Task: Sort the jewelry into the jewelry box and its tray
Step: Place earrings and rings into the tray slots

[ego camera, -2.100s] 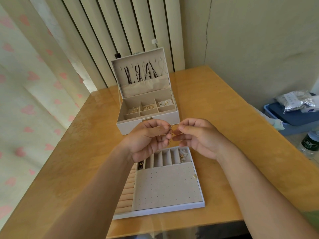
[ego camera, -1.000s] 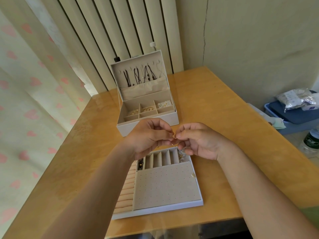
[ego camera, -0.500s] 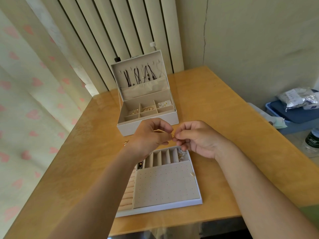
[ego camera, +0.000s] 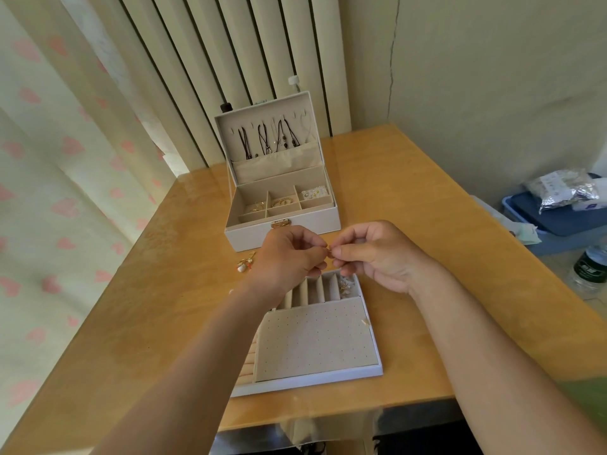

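Gold glints between our fingertips — a tiny piece [ego camera: 329,250] pinched by left hand [ego camera: 289,257] and right hand [ego camera: 377,254] above the tray [ego camera: 374,369]. Jewelry box [ego camera: 328,218] at twelve o'clock holds plenty; loose earrings [ego camera: 245,262] at nine wait on the bench [ego camera: 138,307].

The honey-coloured wooden surface [ego camera: 377,165] is smooth and glossy, catching window glare. The white jewelry box [ego camera: 315,226] has a matt, leather-like skin, a shiny gold metal clasp [ego camera: 280,223] and beige velvety lining. The flat white tray [ego camera: 328,380] carries the same soft matt cloth, its panel dotted with small holes.
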